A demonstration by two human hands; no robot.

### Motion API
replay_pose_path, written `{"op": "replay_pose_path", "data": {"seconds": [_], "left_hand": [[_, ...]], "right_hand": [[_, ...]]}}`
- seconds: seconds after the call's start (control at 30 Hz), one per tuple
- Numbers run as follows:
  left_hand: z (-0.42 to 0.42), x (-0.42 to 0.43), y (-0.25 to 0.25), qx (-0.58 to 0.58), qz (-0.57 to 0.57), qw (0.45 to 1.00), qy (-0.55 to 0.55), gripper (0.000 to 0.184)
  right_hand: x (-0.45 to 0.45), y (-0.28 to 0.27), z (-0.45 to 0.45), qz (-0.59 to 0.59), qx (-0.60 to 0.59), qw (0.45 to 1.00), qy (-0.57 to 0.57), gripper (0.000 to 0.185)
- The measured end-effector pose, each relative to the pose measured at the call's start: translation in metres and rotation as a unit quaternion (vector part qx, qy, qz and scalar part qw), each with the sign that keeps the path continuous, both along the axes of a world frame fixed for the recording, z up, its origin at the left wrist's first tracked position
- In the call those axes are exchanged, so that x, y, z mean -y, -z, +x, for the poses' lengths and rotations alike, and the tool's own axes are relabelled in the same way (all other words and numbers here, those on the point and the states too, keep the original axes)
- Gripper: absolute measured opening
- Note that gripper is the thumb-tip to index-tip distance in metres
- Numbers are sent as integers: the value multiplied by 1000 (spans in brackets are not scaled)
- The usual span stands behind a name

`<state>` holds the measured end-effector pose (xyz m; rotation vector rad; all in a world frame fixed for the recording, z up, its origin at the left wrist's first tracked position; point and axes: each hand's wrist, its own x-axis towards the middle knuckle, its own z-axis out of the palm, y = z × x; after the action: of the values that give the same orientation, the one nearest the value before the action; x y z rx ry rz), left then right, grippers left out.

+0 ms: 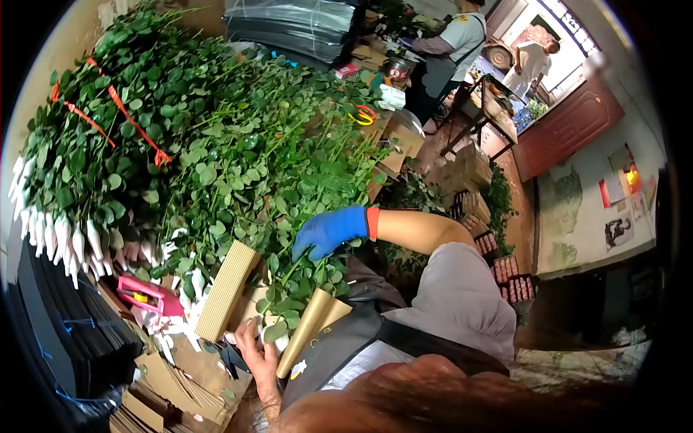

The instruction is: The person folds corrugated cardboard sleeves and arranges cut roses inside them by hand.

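My left hand (pixel 258 355), bare, is at the lower edge of the work surface, its fingers apart beside white-wrapped flower heads and a corrugated cardboard piece (pixel 228 290). A blue glove covers my right hand (pixel 328 232), whose fingers curl round leafy green stems (pixel 292 278). These stems run down between the cardboard and a folded brown paper sheet (pixel 310 333) near my apron. Behind my hands spreads a large heap of leafy stems (pixel 238 159). Leaves partly hide the gloved fingertips.
Bundled stems with white-wrapped heads (pixel 63 234) and red ties fill the left. Scissors (pixel 362 115) lie at the heap's far edge. A pink holder (pixel 150 296) and stacked dark sheets (pixel 68 325) are at lower left. Two people (pixel 462 43) (pixel 533 66) stand beyond.
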<state>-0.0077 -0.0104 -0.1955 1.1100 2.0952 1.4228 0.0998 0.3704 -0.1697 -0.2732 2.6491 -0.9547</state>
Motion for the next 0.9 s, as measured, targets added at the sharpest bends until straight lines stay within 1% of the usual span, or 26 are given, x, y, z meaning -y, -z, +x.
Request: {"op": "replay_pose_path", "data": {"seconds": [0.07, 0.1, 0.13, 0.17, 0.2, 0.23, 0.27, 0.33, 0.37, 0.4, 0.43, 0.47, 0.53, 0.6, 0.63, 0.67, 0.73, 0.8, 0.83, 0.87, 0.9], "left_hand": [[1, 1, 15, 54, 23, 998, -15, 47], [-2, 6, 30, 40, 9, 999, -16, 48], [-1, 3, 24, 48, 11, 999, -18, 49], [2, 1, 12, 58, 10, 998, -20, 49], [3, -1, 7, 67, 10, 997, -22, 49], [2, -2, 8, 58, 9, 998, -20, 49], [0, -3, 12, 37, 12, 999, -5, 49], [-4, 3, 21, -11, 2, 1000, -5, 49], [-2, 2, 17, 15, -27, 999, -19, 48], [0, -2, -1, 37, -25, 999, -26, 47], [-2, -1, 4, -30, -56, 998, -25, 47], [-2, 0, 3, -25, -64, 997, -21, 47], [-3, -2, -5, -31, -49, 998, -14, 45], [-2, 0, -3, 11, -52, 998, -29, 44], [-4, -1, -4, 6, -47, 998, -31, 43], [-4, -2, -6, -1, -48, 998, -32, 42], [-5, -2, -8, -13, -51, 998, -30, 42], [-5, -3, -10, -5, -53, 998, -34, 42], [-6, -3, -10, -6, -55, 998, -35, 42], [-5, -3, -11, -7, -57, 998, -36, 42], [-5, -3, -9, 0, -61, 998, -36, 42]], "right_hand": [[-17, -30, -12, -92, 41, 995, -8, 49], [-19, -74, -27, -98, 159, 980, 63, 53], [-31, -74, -39, -120, 68, 987, 86, 50], [-31, -99, -57, -74, 38, 989, 121, 47], [-38, -94, -83, -22, 0, 987, 161, 43], [-39, -91, -101, 80, -116, 979, 146, 45], [-46, -70, -131, 132, -135, 970, 154, 43], [-61, -25, -178, 206, -256, 942, 65, 46], [-64, -10, -199, 263, -277, 923, 33, 46], [-60, 7, -217, 310, -303, 901, -3, 46], [-53, 23, -233, 311, -332, 890, 3, 47], [-49, 40, -244, 315, -358, 879, 10, 48], [-50, 84, -270, 322, -311, 894, 19, 38], [-51, 86, -279, 327, -275, 904, 14, 32], [-46, 65, -278, 330, -212, 920, 11, 34], [-51, 61, -280, 335, -190, 923, -6, 34], [-47, 19, -278, 362, -89, 927, -32, 36], [-49, -29, -274, 304, -57, 950, -45, 42], [-50, -54, -277, 294, 31, 955, -40, 48], [-56, -73, -279, 232, 79, 969, -29, 48], [-71, -69, -290, 206, 82, 973, -56, 49]]}}
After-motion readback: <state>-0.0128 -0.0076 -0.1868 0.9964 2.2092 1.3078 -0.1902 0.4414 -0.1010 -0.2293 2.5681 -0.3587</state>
